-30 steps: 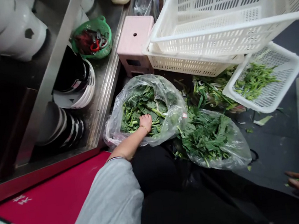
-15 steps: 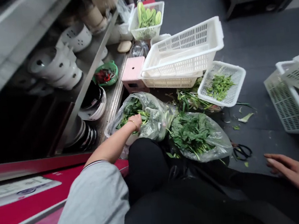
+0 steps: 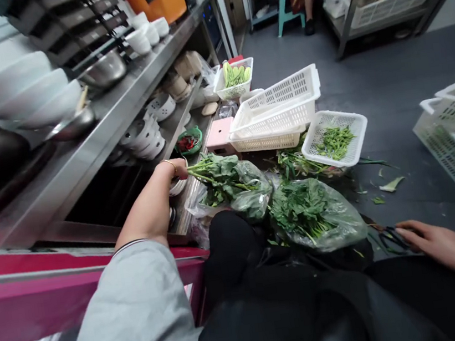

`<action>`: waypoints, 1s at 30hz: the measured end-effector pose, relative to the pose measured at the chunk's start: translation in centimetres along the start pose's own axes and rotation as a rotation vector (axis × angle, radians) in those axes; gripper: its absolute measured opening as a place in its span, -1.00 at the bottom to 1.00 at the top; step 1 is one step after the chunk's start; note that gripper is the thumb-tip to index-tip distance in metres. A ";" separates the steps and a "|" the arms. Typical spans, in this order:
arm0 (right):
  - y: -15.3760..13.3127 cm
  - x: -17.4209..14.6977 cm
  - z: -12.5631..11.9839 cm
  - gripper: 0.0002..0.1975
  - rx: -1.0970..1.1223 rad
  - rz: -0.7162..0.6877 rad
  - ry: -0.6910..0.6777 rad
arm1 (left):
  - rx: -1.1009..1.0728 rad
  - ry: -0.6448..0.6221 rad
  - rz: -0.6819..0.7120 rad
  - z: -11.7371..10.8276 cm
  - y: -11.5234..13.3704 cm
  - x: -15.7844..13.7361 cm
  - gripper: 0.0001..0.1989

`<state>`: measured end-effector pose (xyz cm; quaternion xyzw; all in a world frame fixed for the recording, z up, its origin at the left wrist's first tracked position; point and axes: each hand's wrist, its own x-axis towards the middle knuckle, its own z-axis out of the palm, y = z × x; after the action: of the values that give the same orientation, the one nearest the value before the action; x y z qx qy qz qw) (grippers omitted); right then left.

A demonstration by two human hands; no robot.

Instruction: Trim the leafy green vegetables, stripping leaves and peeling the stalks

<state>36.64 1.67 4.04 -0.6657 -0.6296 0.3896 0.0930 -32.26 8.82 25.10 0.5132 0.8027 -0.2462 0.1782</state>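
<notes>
My left hand, wearing a thin bracelet, is closed around the stems of a bunch of leafy greens. The leaves spread right, over an open clear plastic bag holding more greens. To its right, a second plastic bag contains a pile of dark leafy greens. Low on the right, my right hand has its fingers at the dark handles of the scissors near the floor, closed on them as far as I can see. The blades are hard to make out.
White baskets lean stacked beside a pink stool. A small white basket holds cut green pieces. More baskets stand at the right. Metal shelves with bowls line the left. A person sits in the background.
My left hand has drawn a bunch of greens up and left out of the bag. My right hand has reached the scissors. The view has tilted up, showing more of the counter.
</notes>
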 end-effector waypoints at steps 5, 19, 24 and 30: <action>-4.8 -0.7 1.3 -0.67 0.263 -0.043 -0.102 | -0.592 -0.025 0.032 1.5 -1.8 -3.9 -0.92; -30.6 -1.4 11.3 -0.53 1.459 -0.359 -0.132 | -1.585 -0.342 0.897 18.7 19.2 -14.1 -0.54; -30.6 -2.6 13.0 -0.50 1.110 -0.349 0.108 | -1.808 -0.421 0.695 18.7 20.8 -14.5 -0.60; -30.3 -3.8 13.9 -0.21 0.792 -0.554 0.051 | -2.143 -0.317 0.533 19.4 22.6 -14.5 -0.76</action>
<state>4.97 -1.16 14.74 -0.3956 -0.5839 0.5436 0.4550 -5.03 -5.10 12.28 0.2129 0.4325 0.5568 0.6764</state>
